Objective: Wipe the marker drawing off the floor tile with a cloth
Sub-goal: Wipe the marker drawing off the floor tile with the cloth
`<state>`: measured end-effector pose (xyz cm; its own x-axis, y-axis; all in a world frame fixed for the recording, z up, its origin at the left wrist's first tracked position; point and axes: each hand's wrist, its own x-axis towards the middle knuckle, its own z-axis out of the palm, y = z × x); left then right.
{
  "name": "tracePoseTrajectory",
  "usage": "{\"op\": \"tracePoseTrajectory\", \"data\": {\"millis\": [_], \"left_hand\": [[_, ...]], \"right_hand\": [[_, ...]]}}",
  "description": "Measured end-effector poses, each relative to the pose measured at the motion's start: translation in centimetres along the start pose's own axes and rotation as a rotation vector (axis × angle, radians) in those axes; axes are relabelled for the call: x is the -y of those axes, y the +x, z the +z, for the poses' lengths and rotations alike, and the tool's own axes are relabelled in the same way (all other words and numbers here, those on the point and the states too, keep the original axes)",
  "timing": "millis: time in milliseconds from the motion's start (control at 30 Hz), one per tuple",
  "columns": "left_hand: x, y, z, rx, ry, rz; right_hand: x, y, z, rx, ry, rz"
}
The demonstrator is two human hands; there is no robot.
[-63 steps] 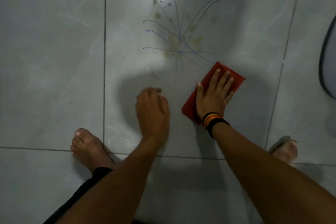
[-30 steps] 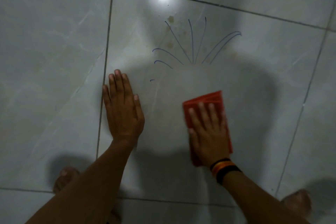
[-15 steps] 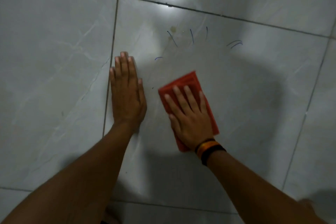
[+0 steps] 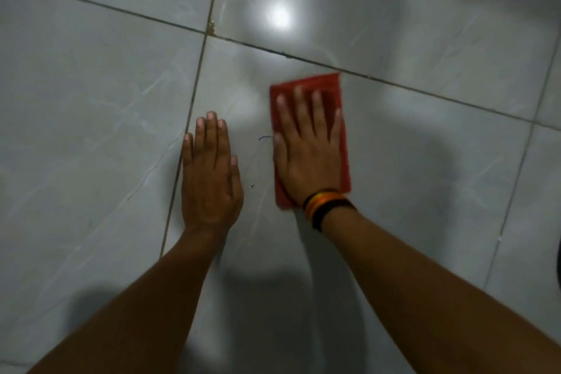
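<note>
- Plainly, the folded red rectangular cloth (image 4: pixel 340 91) is soft, light and limp; it lies flat on the glossy pale grey marbled floor tile (image 4: pixel 409 161), its far edge near the dark grout line (image 4: pixel 425 89).
- Judging by the sheen, the tile is slick, so the cloth probably slides easily and needs downward pressure more than a pinch; a flat palm over its middle is likely the best hold.
- The right hand (image 4: pixel 308 155), with striped wristbands (image 4: pixel 324 205), presses on the cloth with fingers spread and extended, not curled around it.
- The left hand (image 4: pixel 209 179) lies flat on the tile beside a grout seam, fingers straight and together, holding nothing.
- Compared with half a second ago, the cloth has moved up over the remaining stroke tips; only a short blue marker stroke (image 4: pixel 264 138) and a tiny speck (image 4: pixel 252 186) now show.
</note>
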<state>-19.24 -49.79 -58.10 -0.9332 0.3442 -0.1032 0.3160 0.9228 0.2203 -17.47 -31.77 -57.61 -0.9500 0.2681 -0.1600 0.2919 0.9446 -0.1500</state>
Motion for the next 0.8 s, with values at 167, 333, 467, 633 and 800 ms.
{"op": "tracePoseTrajectory", "data": {"millis": [167, 333, 467, 633, 800], "left_hand": [[0.1, -0.1, -0.2, 0.023, -0.009, 0.004], [0.3, 0.0, 0.3, -0.018, -0.027, 0.004], [0.1, 0.0, 0.0, -0.028, -0.009, 0.020], [1.8, -0.2, -1.2, 0.023, -0.078, 0.069], [5.4, -0.5, -1.6, 0.018, -0.010, 0.080]], "right_hand": [[-8.2, -8.2, -1.3, 0.088, -0.008, 0.039], [-6.8, 2.4, -1.8, -0.058, 0.000, 0.463], [0.4, 5.7, -0.7, -0.061, -0.005, 0.130], [-1.8, -8.2, 0.7, 0.096, 0.018, -0.144], [-3.4, -18.1, 1.7, 0.106, -0.058, 0.271]]}}
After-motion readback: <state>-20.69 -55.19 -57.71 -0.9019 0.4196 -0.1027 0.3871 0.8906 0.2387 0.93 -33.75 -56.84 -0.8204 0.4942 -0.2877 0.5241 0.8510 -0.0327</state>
